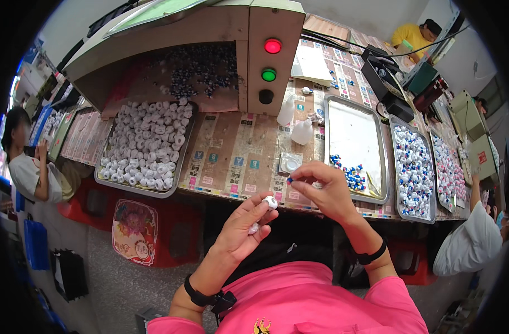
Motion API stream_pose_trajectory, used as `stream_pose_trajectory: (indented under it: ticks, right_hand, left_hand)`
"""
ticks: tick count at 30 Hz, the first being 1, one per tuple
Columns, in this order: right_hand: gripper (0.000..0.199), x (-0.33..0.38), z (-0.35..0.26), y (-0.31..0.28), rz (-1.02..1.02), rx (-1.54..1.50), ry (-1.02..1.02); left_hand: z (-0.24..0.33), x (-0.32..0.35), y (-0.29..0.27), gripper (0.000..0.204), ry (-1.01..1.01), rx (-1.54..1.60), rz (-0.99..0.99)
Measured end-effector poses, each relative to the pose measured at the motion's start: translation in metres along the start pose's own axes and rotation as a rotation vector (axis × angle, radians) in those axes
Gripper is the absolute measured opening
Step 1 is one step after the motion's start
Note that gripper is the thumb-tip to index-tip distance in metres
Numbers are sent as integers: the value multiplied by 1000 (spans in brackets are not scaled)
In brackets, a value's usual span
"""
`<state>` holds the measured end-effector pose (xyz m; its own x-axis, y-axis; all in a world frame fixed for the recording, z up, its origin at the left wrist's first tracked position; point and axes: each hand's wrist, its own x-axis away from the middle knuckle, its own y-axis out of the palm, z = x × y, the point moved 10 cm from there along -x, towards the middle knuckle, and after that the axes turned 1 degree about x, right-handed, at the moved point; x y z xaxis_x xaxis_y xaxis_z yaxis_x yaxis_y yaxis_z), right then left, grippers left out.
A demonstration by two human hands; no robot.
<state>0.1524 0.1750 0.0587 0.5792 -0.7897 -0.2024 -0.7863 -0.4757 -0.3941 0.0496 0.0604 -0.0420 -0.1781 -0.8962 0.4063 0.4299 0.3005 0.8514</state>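
Observation:
Between the thumb and forefinger of my left hand [242, 227] is a small white round piece [271, 202] with a dark opening. A second white piece [254, 227] sits in the curled fingers below it. To the right and slightly higher, my right hand [325, 189] pinches a tiny blue piece [289, 180], apart from the white one. Just beyond that hand, a small round white dish [291, 162] stands on the table edge. A metal tray [383, 161] on the right holds small blue-and-red pieces [350, 173] in its near part.
A tray [179, 167] heaped with white round pieces stands left, before a boxy machine [272, 22] with red and green lights. Two white squeeze bottles [303, 132] stand mid-table. Another tray [400, 206] of blue-and-white pieces lies far right. People sit at left [34, 167], right [471, 239] and back [413, 39].

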Motion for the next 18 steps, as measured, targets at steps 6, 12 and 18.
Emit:
stream_pose_trajectory:
  ticks: [6, 12, 18]
  right_hand:
    - [16, 24, -1, 15, -48, -214, 111]
    - [17, 30, 11, 26, -92, -262, 166]
    - [15, 28, 9, 15, -110, -273, 156]
  left_hand:
    - [-5, -4, 7, 30, -26, -18, -23]
    - [-7, -4, 4, 28, -14, -102, 46]
    - [-8, -11, 6, 29, 1, -199, 39]
